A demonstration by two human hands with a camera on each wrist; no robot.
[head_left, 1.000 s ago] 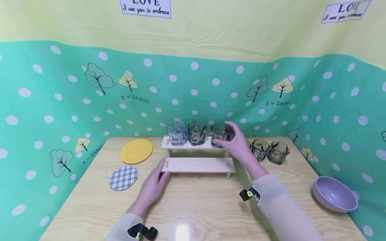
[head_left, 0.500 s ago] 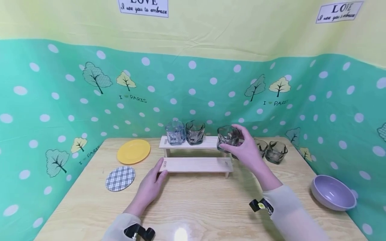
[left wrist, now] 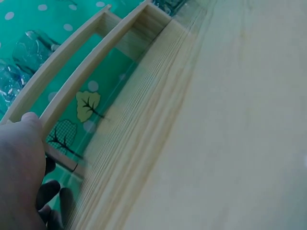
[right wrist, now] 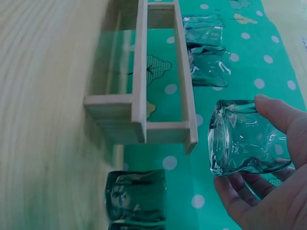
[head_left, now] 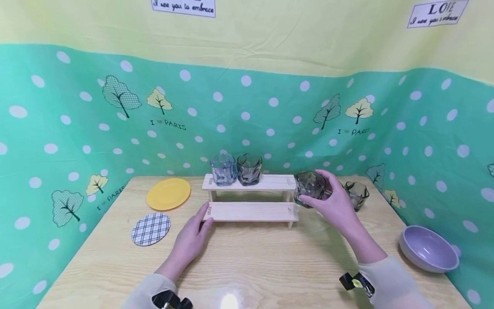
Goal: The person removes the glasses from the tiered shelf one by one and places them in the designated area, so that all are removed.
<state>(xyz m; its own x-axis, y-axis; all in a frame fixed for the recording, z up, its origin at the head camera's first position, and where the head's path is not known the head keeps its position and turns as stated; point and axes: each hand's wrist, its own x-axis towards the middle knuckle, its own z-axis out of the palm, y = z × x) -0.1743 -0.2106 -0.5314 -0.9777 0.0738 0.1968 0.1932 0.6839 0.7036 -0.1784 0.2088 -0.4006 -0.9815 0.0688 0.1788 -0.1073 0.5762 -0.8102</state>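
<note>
My right hand [head_left: 335, 206] grips a smoky grey glass tumbler [head_left: 308, 189] between thumb and fingers, just off the right end of the upper board. In the right wrist view that tumbler [right wrist: 244, 139] is held apart from the wooden two-tier rack [right wrist: 139, 72]. On the rack's upper board [head_left: 270, 181] stand a bluish glass [head_left: 224, 171] and another grey tumbler [head_left: 248, 169], side by side. My left hand [head_left: 191, 240] holds the left end of the bare lower board [head_left: 251, 211]. The left wrist view has its thumb against the board's edge, fingers curled below it.
Another grey tumbler [head_left: 356, 194] stands on the table right of my right hand, which partly hides that area. At the left lie a yellow plate [head_left: 168, 194] and a checked round coaster [head_left: 151, 229]. A purple bowl [head_left: 429, 249] sits near the right edge. A patterned curtain hangs behind.
My right hand has lifted the gripped grey tumbler off the upper board and carried it right and a little lower, past the board's end. The left hand keeps its place on the rack.
</note>
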